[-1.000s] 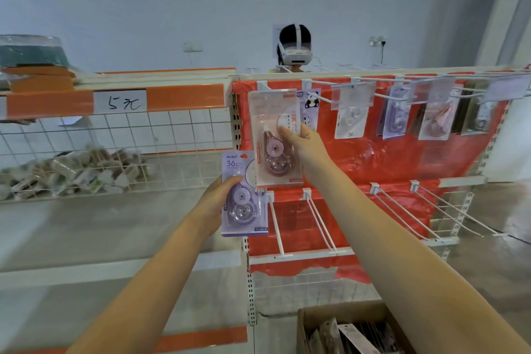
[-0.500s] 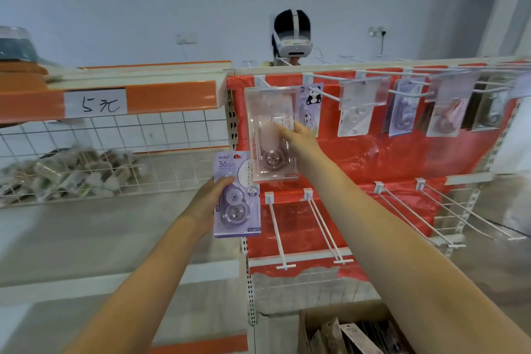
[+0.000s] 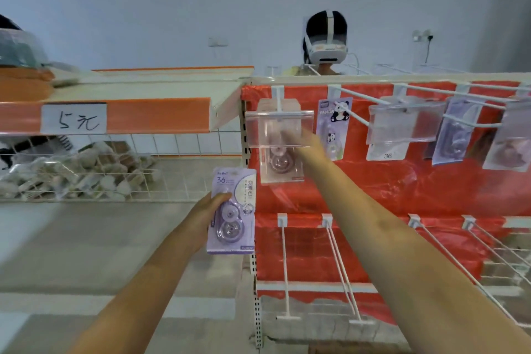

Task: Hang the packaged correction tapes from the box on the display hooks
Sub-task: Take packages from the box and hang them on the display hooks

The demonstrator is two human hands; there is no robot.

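Wire basket (image 3: 86, 172) left of hook panel (image 3: 402, 195).

Around your display bay: shelving, a basket of goods, and another person beyond the rack.

To your left you have an orange-edged shelf (image 3: 161, 113) carrying a white handwritten price label (image 3: 74, 123), and below it a white wire basket (image 3: 178, 146) heaped with small wrapped goods (image 3: 71, 172). On that shelf's top, at the far left, sits a plastic-wrapped bundle (image 3: 17, 49). Red plastic sheeting (image 3: 402, 190) backs the rack in front of you. Behind the rack you see a person wearing a white headset (image 3: 326, 49), and on the pale wall a socket with a plugged-in cable (image 3: 422, 36).
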